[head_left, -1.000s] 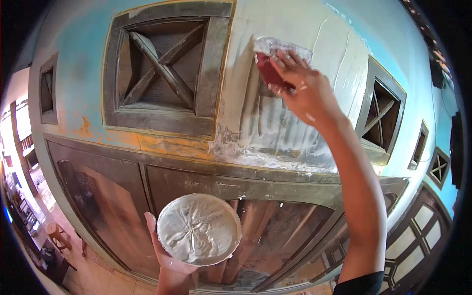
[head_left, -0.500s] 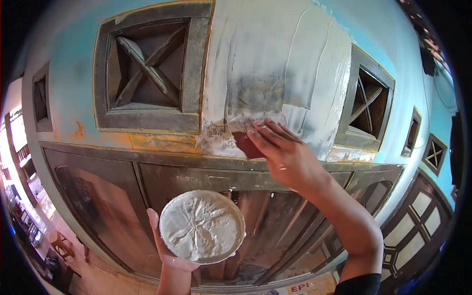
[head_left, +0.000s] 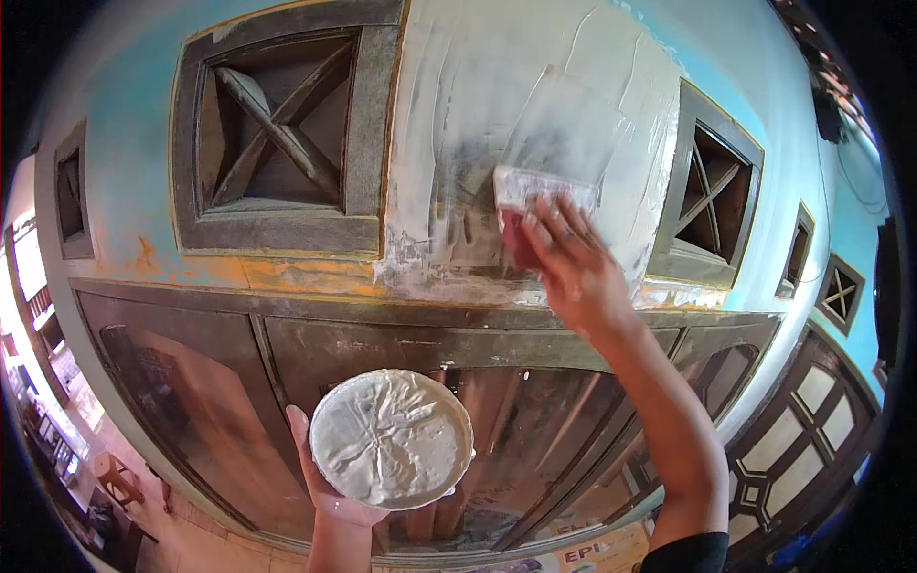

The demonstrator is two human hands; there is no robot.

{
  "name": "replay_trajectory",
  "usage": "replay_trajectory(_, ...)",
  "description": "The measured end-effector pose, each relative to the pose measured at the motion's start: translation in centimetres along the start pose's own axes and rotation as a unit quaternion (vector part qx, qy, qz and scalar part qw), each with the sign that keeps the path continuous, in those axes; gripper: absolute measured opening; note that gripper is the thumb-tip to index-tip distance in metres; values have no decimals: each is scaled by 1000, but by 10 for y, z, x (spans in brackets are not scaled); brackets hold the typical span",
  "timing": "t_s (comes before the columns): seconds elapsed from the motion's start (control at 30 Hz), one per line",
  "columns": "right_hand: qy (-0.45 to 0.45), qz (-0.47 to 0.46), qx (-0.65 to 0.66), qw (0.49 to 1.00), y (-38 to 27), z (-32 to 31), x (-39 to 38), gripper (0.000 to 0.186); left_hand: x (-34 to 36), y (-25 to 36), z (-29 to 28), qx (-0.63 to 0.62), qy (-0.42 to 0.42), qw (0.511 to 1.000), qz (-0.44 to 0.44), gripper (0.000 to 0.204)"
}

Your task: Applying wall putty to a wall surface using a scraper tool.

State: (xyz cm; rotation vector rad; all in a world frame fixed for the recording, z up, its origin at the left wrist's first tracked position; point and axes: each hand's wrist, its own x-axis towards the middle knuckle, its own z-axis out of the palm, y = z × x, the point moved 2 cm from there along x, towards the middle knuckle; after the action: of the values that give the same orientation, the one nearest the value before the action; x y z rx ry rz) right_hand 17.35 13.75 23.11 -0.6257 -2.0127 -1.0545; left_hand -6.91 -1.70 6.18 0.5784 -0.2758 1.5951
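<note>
My left hand (head_left: pixel 336 506) holds up a round tub (head_left: pixel 420 503) from below, thumb along its side. White putty (head_left: pixel 392 439) fills it, the surface marked with ridges that meet in the middle. Higher up, my right hand (head_left: pixel 587 282) grips a flat, dark red putty spreader (head_left: pixel 519 241), fingers spread over its face. Its upper edge is smeared white and lies against the wall. Around it the wall patch (head_left: pixel 564 105) is coated in pale putty with raised streaks; left of the spreader a darker grey area (head_left: pixel 465 205) shows.
A brown wooden vent frame with crossed bars (head_left: pixel 282 134) flanks the patch on the left, and a smaller vent (head_left: pixel 712 181) on the right. Beneath runs a wooden frame with glass panes (head_left: pixel 535 430). A stool (head_left: pixel 117 477) stands on the tiled floor at lower left; a panelled door (head_left: pixel 802 430) is at right.
My right hand has moved the spreader up and to the right across the wall, leaving fresh marks in the grey area. My left hand and the tub stay nearly still.
</note>
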Motion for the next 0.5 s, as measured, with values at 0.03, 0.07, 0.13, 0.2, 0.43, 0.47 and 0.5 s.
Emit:
replay_trajectory(0.03, -21, -8, -9, 1000, -13, 0, -15, 60, 0, -1, -1, -4, -10, 1000, -5, 85)
replay_trajectory(0.07, -37, -10, 10, 999, -23, 3, -28, 61, 0, 0, -4, -5, -18, 1000, -6, 86)
replay_trajectory(0.13, -82, -48, 7, 995, -38, -7, -43, 61, -3, 4, -16, 17, 0, 1000, 8, 86)
replay_trajectory(0.2, -88, -53, 37, 994, -41, -23, -38, 59, -2, 5, -19, 42, 17, 999, 27, 87)
replay_trajectory(0.43, 172, -11, 33, 985, 20, -65, 63, 47, -3, 3, -17, 54, 14, 998, 21, 87)
replay_trajectory(0.47, 195, -11, 29, 980, 34, -68, 74, 46, -3, 3, -18, 69, 38, 996, 35, 87)
replay_trajectory(0.5, 208, -16, 7, 978, 46, -67, 82, 45, -2, 2, -16, 70, 38, 996, 35, 87)
